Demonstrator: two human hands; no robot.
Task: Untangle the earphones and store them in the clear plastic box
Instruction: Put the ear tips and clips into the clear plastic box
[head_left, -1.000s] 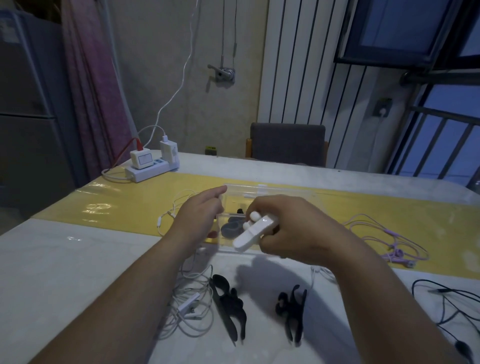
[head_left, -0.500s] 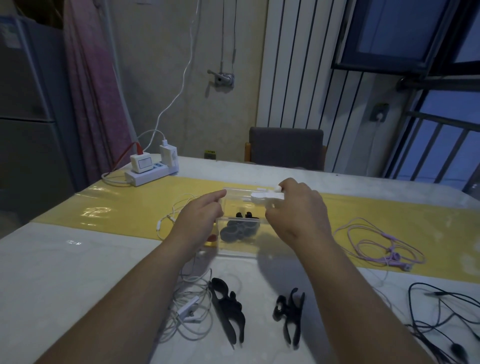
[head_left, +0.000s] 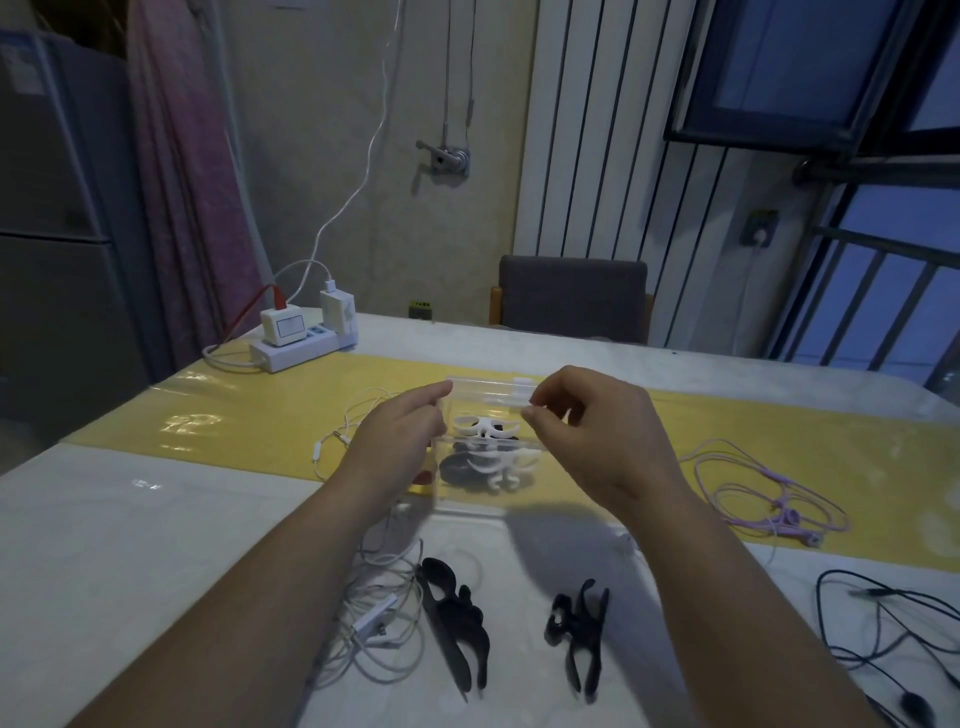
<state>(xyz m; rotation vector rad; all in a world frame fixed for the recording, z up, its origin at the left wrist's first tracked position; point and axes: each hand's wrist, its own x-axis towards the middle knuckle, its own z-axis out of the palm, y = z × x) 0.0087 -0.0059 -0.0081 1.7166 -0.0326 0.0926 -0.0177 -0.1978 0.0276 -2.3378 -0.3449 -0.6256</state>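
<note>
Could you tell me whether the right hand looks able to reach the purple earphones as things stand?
Probably yes: the right hand is empty above the box, and the purple earphones lie uncovered on the table just to its right.

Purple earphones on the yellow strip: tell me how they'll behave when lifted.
The purple earphones lie in loose, thin loops, so they will probably go floppy and dangle. They look light for their spread. The overlapping loops near the buds may snag and come up as a clump.

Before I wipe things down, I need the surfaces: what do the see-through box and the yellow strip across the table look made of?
The see-through box looks like clear rigid plastic, its contents showing through. The yellow strip seems glossy, perhaps vinyl, given its bright reflections.
</note>
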